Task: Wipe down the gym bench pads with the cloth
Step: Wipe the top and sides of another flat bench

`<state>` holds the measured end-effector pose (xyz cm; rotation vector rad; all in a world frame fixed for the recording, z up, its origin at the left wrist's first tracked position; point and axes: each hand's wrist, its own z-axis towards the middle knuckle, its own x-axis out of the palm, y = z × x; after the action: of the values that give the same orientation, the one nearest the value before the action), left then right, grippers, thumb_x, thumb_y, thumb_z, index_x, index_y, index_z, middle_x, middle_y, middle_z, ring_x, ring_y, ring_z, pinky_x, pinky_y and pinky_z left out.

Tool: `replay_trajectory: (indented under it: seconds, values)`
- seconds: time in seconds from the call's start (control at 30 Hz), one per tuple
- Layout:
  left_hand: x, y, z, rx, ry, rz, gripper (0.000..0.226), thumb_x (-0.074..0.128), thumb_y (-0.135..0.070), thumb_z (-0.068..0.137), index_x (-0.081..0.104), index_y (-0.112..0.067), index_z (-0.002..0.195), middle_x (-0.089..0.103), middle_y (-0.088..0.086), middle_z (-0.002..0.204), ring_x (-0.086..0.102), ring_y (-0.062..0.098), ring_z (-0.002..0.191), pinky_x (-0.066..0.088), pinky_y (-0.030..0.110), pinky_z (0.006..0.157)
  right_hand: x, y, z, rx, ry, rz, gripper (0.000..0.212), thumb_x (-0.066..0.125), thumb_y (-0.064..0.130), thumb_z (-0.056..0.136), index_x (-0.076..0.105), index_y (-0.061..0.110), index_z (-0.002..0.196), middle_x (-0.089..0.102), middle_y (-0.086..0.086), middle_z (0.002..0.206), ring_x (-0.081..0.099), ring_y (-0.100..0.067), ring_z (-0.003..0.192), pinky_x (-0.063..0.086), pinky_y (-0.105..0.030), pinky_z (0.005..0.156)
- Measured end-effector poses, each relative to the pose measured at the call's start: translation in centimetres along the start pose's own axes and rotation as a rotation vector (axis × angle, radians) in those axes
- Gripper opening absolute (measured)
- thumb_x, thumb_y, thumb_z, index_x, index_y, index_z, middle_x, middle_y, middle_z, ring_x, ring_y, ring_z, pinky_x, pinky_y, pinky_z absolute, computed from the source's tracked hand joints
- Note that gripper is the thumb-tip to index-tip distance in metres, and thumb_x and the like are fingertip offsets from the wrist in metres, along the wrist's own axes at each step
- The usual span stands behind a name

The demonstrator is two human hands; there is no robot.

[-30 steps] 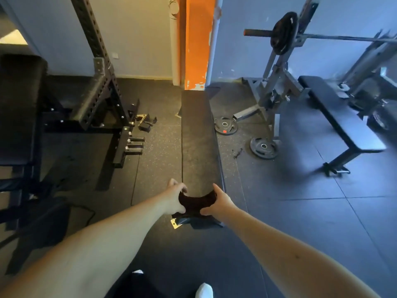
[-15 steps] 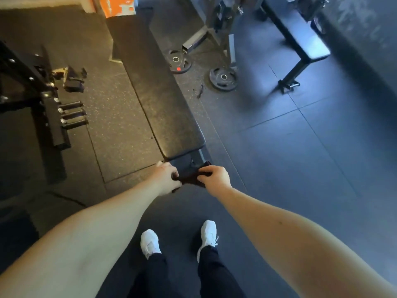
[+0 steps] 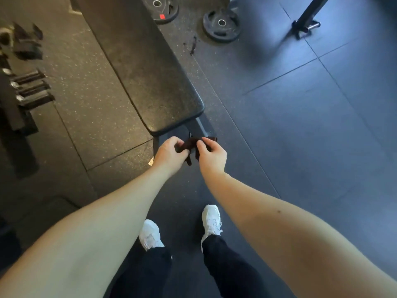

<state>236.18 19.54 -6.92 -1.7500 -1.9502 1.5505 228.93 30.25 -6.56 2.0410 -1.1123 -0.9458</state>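
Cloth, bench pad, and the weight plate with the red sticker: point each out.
cloth (image 3: 190, 144): head view, bunched middle.
bench pad (image 3: 146, 67): head view, centre of top surface.
weight plate with red sticker (image 3: 169, 11): head view, rim beside sticker.

The cloth (image 3: 190, 145) is bunched between left hand (image 3: 168, 152) and right hand (image 3: 212, 155), mostly buried in their grip. The bench pad (image 3: 139, 67) runs off the top edge; the rack (image 3: 10, 108) at left is blurred and cropped.

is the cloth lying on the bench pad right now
No, both hands, left hand and right hand, hold the cloth short of the bench pad.
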Motion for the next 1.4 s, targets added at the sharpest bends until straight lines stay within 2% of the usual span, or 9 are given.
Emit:
replay_trajectory:
  seconds: [0.27,0.43,0.67,0.8,0.9,1.0,1.17,1.3,1.4]
  values:
    - [8.9,6.9,8.9,0.075,0.04,-0.072,0.019,0.067,-0.026,0.097,0.068,-0.023,0.116,0.067,-0.007,0.108,0.063,0.009,0.1,0.042,0.012,0.068,4.1,-9.3,10.2,0.013,0.062,0.141,0.048,0.071,0.038,0.095,0.059,0.029,0.141,0.063,0.008,0.132,0.062,-0.015,0.121,0.055,-0.04,0.103]
    - [12.5,11.0,15.1,0.246,0.037,-0.014,0.022,0.06,-0.029,0.101,0.074,-0.026,0.117,0.072,-0.01,0.113,0.064,0.005,0.104,0.051,0.027,0.093,6.9,-14.1,17.3,-0.061,-0.018,0.235,0.039,0.064,0.022,0.101,0.062,0.03,0.14,0.063,0.005,0.137,0.063,-0.012,0.115,0.055,-0.032,0.096]
    - [14.3,12.6,22.4,0.451,-0.193,0.15,0.025,0.059,-0.024,0.101,0.071,-0.023,0.123,0.07,-0.007,0.118,0.063,0.009,0.106,0.052,0.031,0.098,10.9,-16.5,26.2,-0.335,-0.151,0.332,0.038,0.058,0.024,0.104,0.055,0.031,0.141,0.058,0.006,0.14,0.059,-0.018,0.125,0.053,-0.04,0.104]
    - [13.4,11.8,23.2,0.623,-0.376,0.245,0.02,0.062,-0.021,0.098,0.073,-0.021,0.114,0.072,-0.005,0.105,0.062,0.01,0.087,0.05,0.026,0.081,11.5,-14.9,29.2,-0.484,-0.186,0.329,0.048,0.057,0.023,0.103,0.041,0.029,0.147,0.053,0.002,0.142,0.055,-0.019,0.129,0.048,-0.04,0.111]
    - [12.3,10.3,22.5,0.659,-0.5,0.289,0.016,0.065,-0.021,0.095,0.072,-0.021,0.108,0.071,-0.004,0.1,0.064,0.015,0.091,0.053,0.031,0.08,11.2,-14.7,28.8,-0.47,-0.17,0.355,0.06,0.061,0.023,0.102,0.029,0.028,0.153,0.049,0.002,0.142,0.053,-0.016,0.128,0.044,-0.037,0.111]
    - [10.5,9.8,21.9,0.718,-0.663,0.453,0.022,0.07,-0.025,0.092,0.072,-0.018,0.113,0.067,0.002,0.111,0.059,0.02,0.103,0.047,0.035,0.086,10.8,-14.6,28.3,-0.502,-0.155,0.359,0.067,0.066,0.022,0.1,0.027,0.027,0.154,0.045,0.013,0.129,0.048,-0.005,0.118,0.039,-0.032,0.113]
    - [9.0,11.8,23.2,0.698,-0.702,0.773,0.03,0.071,-0.038,0.092,0.073,-0.022,0.117,0.062,0.0,0.114,0.047,0.023,0.108,0.036,0.038,0.089,12.2,-15.1,29.0,-0.563,-0.181,0.341,0.044,0.06,0.021,0.103,0.042,0.03,0.142,0.051,0.016,0.126,0.052,-0.006,0.117,0.042,-0.028,0.108]
    - [8.7,12.2,23.5,0.723,-0.694,0.741,0.024,0.075,-0.033,0.089,0.076,-0.023,0.111,0.063,-0.002,0.107,0.048,0.021,0.102,0.034,0.037,0.084,14.2,-16.1,27.0,-0.632,-0.105,0.29,0.031,0.058,0.02,0.103,0.05,0.031,0.131,0.055,0.011,0.127,0.054,-0.005,0.116,0.044,-0.016,0.095]
    - [8.3,11.6,23.9,0.717,-0.662,0.711,0.021,0.077,-0.032,0.087,0.075,-0.024,0.106,0.062,-0.005,0.106,0.047,0.019,0.101,0.034,0.036,0.085,12.8,-14.7,27.6,-0.639,-0.145,0.329,0.027,0.061,0.018,0.101,0.054,0.027,0.125,0.06,0.012,0.116,0.057,-0.004,0.106,0.046,-0.023,0.094]
